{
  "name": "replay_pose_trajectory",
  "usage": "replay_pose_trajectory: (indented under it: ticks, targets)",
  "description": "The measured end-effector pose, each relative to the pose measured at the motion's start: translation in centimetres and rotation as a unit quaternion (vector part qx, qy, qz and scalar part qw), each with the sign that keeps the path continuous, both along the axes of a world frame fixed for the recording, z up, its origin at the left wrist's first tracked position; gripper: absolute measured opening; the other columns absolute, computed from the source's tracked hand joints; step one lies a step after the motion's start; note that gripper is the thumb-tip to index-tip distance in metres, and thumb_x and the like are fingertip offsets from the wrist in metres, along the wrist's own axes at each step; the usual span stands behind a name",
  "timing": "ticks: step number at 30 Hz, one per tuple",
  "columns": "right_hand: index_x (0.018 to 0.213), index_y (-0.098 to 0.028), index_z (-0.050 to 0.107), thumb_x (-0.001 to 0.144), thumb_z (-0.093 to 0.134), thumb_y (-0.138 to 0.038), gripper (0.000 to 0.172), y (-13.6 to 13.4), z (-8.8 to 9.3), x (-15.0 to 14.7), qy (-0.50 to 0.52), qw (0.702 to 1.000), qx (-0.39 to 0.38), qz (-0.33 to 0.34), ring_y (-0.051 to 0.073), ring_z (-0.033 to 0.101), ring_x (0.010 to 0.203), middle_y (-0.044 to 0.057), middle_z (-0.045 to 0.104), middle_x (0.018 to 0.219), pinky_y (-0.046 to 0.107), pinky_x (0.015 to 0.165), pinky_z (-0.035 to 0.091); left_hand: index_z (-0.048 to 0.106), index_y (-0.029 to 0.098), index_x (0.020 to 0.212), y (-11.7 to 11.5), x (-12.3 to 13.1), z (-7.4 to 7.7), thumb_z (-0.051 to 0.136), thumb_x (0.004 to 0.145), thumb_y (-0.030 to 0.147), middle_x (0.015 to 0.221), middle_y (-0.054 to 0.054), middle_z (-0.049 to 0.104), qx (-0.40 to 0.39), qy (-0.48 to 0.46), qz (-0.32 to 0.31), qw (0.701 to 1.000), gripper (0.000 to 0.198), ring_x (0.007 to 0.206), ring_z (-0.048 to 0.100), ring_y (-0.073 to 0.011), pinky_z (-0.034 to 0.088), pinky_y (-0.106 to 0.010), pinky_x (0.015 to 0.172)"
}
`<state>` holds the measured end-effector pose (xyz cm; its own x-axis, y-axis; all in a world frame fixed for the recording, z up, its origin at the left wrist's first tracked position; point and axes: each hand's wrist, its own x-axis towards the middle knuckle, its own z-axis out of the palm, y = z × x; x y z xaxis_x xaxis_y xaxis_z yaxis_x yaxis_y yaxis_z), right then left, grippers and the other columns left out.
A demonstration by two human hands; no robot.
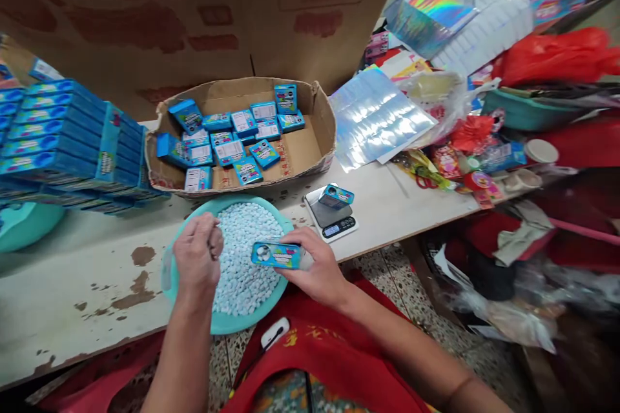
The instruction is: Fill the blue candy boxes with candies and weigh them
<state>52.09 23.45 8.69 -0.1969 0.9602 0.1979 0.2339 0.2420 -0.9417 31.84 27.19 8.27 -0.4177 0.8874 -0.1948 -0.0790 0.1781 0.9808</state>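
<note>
My right hand (pixel 317 268) grips a small blue tin (pixel 275 255) with a printed label, holding it over the right part of a turquoise basin (pixel 232 324). Small pale, pellet-like pieces (pixel 247 277) fill the basin. Above the basin's left side, my left hand (pixel 196 248) is closed with its fingers curled in; whatever it may hold is hidden. Just beyond my right hand is a digital pocket scale (pixel 334 226) with its display lit. Another blue tin (pixel 339 193) lies tilted on its weighing plate.
A cut-down cardboard box (pixel 310 142) holding several small blue boxes stands behind the basin. Stacked blue cartons (pixel 58 142) rise at the left. Shiny silver sheets (pixel 382 116) and mixed packaging spread to the right. A large carton (pixel 252 13) forms the back.
</note>
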Motion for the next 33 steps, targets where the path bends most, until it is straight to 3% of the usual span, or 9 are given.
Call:
replay_pose_trajectory:
  ticks: [2, 4, 7, 10, 15, 22, 26, 30, 33]
  targets:
    - [0.105, -0.023, 0.058, 0.072, 0.072, -0.017, 0.036, -1.7, -0.6, 2.8, -0.003, 0.999, -0.002, -0.042, 0.019, 0.059, 0.095, 0.004, 0.061, 0.101, 0.033, 0.085, 0.048, 0.053, 0.018, 0.076, -0.3, -1.4, -3.1, 0.054, 0.079, 0.047, 0.055, 0.003, 0.041, -0.037, 0.156, -0.004, 0.987, 0.029, 0.05, 0.039, -0.0112, 0.033, -0.022, 0.046]
    - [0.104, -0.023, 0.057, 0.074, 0.07, -0.017, 0.033, -3.2, -1.9, 5.1, -0.027, 0.996, -0.024, -0.078, 0.019, 0.059, 0.095, 0.005, 0.061, 0.101, 0.033, 0.084, 0.049, 0.059, 0.018, 0.086, -0.9, -2.1, -6.5, 0.056, 0.076, 0.05, 0.08, -0.006, 0.059, -0.066, 0.341, -0.082, 0.934, 0.033, 0.079, 0.055, -0.0208, 0.046, -0.032, 0.069]
    - [0.1, -0.022, 0.059, 0.078, 0.067, -0.02, 0.024, -4.3, -5.3, 6.9, -0.071, 0.991, -0.064, -0.093, 0.019, 0.06, 0.09, 0.004, 0.061, 0.096, 0.033, 0.08, 0.05, 0.059, 0.018, 0.109, -2.0, -1.9, -10.5, 0.05, 0.082, 0.049, 0.118, -0.014, 0.056, -0.065, 0.484, -0.177, 0.855, 0.042, 0.114, 0.047, -0.0309, 0.037, -0.047, 0.097]
    - [0.099, -0.021, 0.059, 0.079, 0.067, -0.022, 0.022, -3.9, -9.5, 6.9, -0.088, 0.987, -0.075, -0.108, 0.02, 0.06, 0.091, 0.005, 0.062, 0.095, 0.035, 0.081, 0.05, 0.055, 0.016, 0.117, -2.7, -1.3, -12.0, 0.042, 0.088, 0.047, 0.12, -0.016, 0.053, -0.045, 0.516, -0.184, 0.835, 0.044, 0.118, 0.045, -0.0307, 0.034, -0.047, 0.1]
    - [0.106, -0.02, 0.057, 0.078, 0.069, -0.026, 0.031, -2.9, -13.3, 6.4, -0.096, 0.984, -0.057, -0.137, 0.022, 0.057, 0.102, 0.009, 0.06, 0.105, 0.04, 0.091, 0.048, 0.059, 0.017, 0.107, -2.3, -1.8, -11.6, 0.043, 0.087, 0.048, 0.108, -0.013, 0.058, -0.089, 0.491, -0.215, 0.84, 0.04, 0.105, 0.053, -0.0291, 0.042, -0.041, 0.09]
    - [0.129, -0.016, 0.039, 0.073, 0.072, -0.039, 0.069, 2.0, -12.0, 10.7, -0.13, 0.935, -0.005, -0.331, 0.025, 0.047, 0.118, 0.017, 0.045, 0.128, 0.041, 0.091, 0.046, 0.064, 0.021, 0.098, -2.5, -3.0, -10.3, 0.045, 0.085, 0.044, 0.107, -0.01, 0.062, -0.07, 0.489, -0.219, 0.842, 0.032, 0.102, 0.056, -0.0297, 0.043, -0.04, 0.089]
    - [0.112, -0.014, 0.051, 0.07, 0.07, -0.044, 0.055, 7.5, -11.5, 12.5, -0.106, 0.953, -0.093, -0.266, 0.023, 0.057, 0.097, 0.01, 0.06, 0.104, 0.037, 0.084, 0.048, 0.064, 0.019, 0.104, -2.4, -2.2, -8.8, 0.053, 0.081, 0.044, 0.117, -0.012, 0.058, -0.034, 0.463, -0.136, 0.875, 0.036, 0.115, 0.05, -0.0304, 0.037, -0.044, 0.099]
    - [0.097, -0.018, 0.059, 0.07, 0.071, -0.044, 0.04, 8.9, -7.1, 10.6, -0.102, 0.977, -0.051, -0.18, 0.021, 0.059, 0.087, 0.003, 0.063, 0.091, 0.035, 0.082, 0.046, 0.063, 0.017, 0.098, -1.9, 0.5, -6.0, 0.061, 0.076, 0.05, 0.103, -0.01, 0.063, -0.079, 0.175, -0.013, 0.981, 0.039, 0.091, 0.061, -0.0227, 0.047, -0.037, 0.085]
    - [0.099, -0.022, 0.061, 0.072, 0.074, -0.041, 0.035, 7.7, -2.1, 7.3, -0.136, 0.986, 0.03, -0.094, 0.023, 0.059, 0.091, 0.004, 0.064, 0.096, 0.036, 0.082, 0.045, 0.062, 0.016, 0.101, -0.9, 3.0, -3.4, 0.064, 0.075, 0.053, 0.1, -0.012, 0.065, -0.066, -0.137, 0.005, 0.988, 0.046, 0.084, 0.064, -0.0196, 0.05, -0.032, 0.078]
